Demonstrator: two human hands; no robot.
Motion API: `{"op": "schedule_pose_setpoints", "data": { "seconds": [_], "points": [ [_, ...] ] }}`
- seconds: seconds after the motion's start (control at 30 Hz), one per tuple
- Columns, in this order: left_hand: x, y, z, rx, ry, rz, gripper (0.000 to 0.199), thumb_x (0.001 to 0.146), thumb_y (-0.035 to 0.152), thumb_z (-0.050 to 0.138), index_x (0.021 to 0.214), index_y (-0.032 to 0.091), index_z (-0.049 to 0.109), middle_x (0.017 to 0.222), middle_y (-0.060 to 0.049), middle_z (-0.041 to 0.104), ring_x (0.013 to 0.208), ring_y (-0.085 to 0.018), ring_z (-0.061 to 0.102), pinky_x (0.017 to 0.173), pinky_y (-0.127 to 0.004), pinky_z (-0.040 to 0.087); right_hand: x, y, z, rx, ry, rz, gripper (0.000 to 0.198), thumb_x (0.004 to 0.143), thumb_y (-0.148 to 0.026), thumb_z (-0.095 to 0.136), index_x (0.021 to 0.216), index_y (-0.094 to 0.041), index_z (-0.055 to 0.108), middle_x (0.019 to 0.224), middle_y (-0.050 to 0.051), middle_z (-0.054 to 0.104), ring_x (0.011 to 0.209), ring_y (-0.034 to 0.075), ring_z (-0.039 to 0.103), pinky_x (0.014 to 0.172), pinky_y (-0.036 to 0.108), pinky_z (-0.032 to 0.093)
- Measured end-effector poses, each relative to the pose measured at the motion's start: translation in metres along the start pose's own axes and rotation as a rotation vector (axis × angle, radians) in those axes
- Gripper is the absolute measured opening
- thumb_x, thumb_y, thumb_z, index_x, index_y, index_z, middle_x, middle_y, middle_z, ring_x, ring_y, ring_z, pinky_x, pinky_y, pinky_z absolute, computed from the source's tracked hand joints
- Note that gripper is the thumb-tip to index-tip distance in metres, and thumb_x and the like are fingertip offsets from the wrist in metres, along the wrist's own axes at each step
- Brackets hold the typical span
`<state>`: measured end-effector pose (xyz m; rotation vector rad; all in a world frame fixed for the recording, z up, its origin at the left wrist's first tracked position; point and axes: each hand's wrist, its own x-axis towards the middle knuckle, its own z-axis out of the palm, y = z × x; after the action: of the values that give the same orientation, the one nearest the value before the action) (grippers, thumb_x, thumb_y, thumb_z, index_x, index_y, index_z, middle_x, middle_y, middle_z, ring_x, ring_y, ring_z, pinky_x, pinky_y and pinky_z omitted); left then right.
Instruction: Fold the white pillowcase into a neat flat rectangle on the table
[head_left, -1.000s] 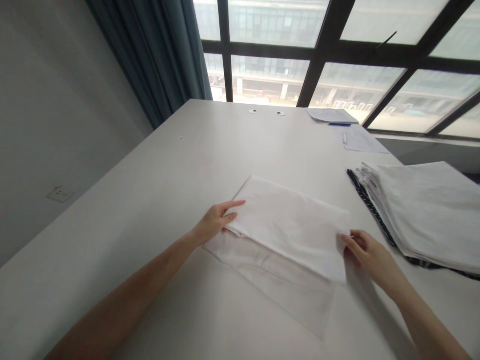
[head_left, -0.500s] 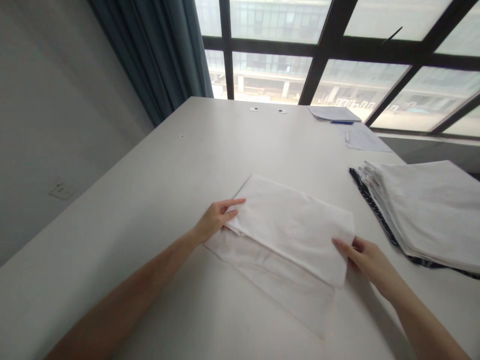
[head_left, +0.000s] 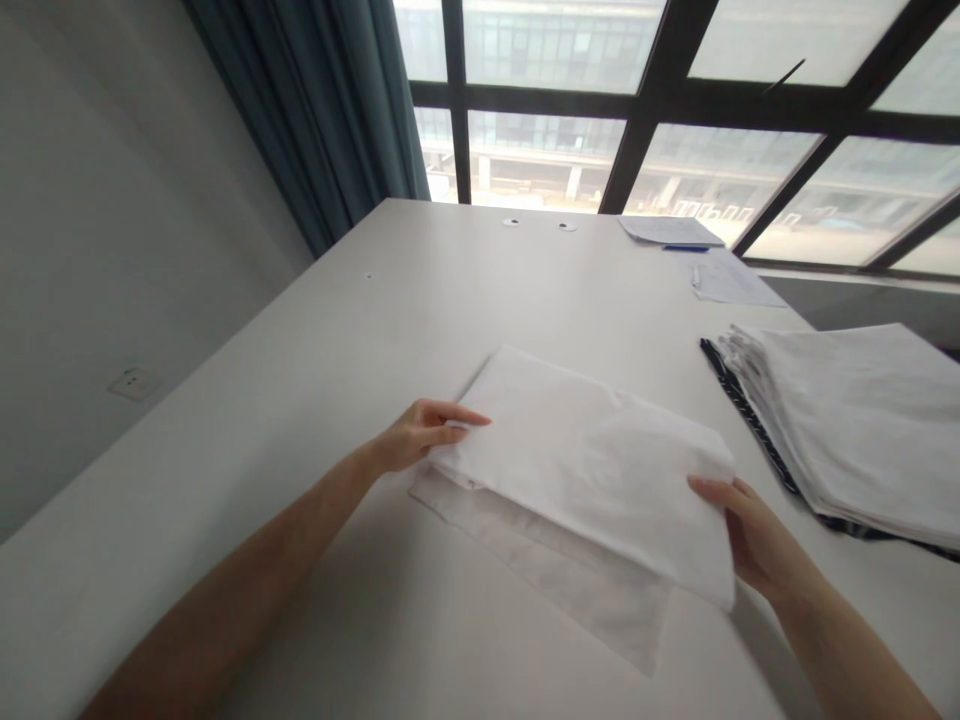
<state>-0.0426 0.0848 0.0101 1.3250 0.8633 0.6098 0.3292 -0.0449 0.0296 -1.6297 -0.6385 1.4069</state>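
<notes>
White cloth between left hand and right hand, each pinching one end.

Fabric stack on table, right of cloth (papers behind).

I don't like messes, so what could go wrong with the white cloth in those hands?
The left hand and right hand pinch the white cloth near its two ends, so its middle might sag or wrinkle.

The layer underneath sticks out past the cloth's near edge, so it could bunch up or end up crooked.

The cloth pile is close to the right hand, so a bump might push it askew.
</notes>
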Motion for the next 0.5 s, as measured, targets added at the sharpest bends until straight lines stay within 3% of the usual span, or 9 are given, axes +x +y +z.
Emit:
{"op": "schedule_pose_setpoints", "data": {
  "seconds": [0.13,0.27,0.37,0.5],
  "points": [
    [-0.010,0.009,-0.011,0.313,-0.196,0.045,0.030,0.076,0.040,0.073,0.096,0.019,0.079,0.095,-0.009,0.075,0.095,-0.024,0.066,0.091,-0.033,0.048,0.006,0.012,-0.004,-0.094,0.001,-0.064,0.041,0.062,-0.043,0.069,0.091,-0.015,0.070,0.090,0.017,0.075,0.082,0.036,0.072,0.068,0.044,0.060],
    [-0.021,-0.001,-0.011,0.518,-0.212,0.075,0.027,0.083,0.038,0.066,0.100,0.022,0.078,0.102,-0.007,0.075,0.121,-0.028,0.055,0.115,-0.038,0.024,0.009,0.024,-0.001,-0.199,0.012,-0.075,0.040,0.066,-0.048,0.074,0.086,-0.013,0.072,0.089,0.016,0.076,0.081,0.035,0.072,0.070,0.043,0.059],
    [-0.030,-0.008,-0.007,0.547,-0.134,0.075,0.029,0.087,0.038,0.061,0.109,0.026,0.075,0.108,-0.004,0.073,0.121,-0.026,0.056,0.116,-0.038,0.023,0.010,0.027,0.001,-0.244,0.067,-0.077,0.042,0.067,-0.051,0.076,0.085,-0.013,0.073,0.089,0.016,0.076,0.083,0.036,0.072,0.069,0.044,0.059],
    [-0.042,-0.007,0.003,0.551,-0.019,0.063,0.031,0.089,0.039,0.057,0.113,0.029,0.073,0.107,-0.003,0.072,0.114,-0.023,0.059,0.103,-0.031,0.039,0.007,0.024,0.004,-0.207,0.089,-0.096,0.044,0.066,-0.050,0.078,0.090,-0.014,0.071,0.096,0.016,0.075,0.086,0.035,0.072,0.071,0.044,0.060]
  ]
}}
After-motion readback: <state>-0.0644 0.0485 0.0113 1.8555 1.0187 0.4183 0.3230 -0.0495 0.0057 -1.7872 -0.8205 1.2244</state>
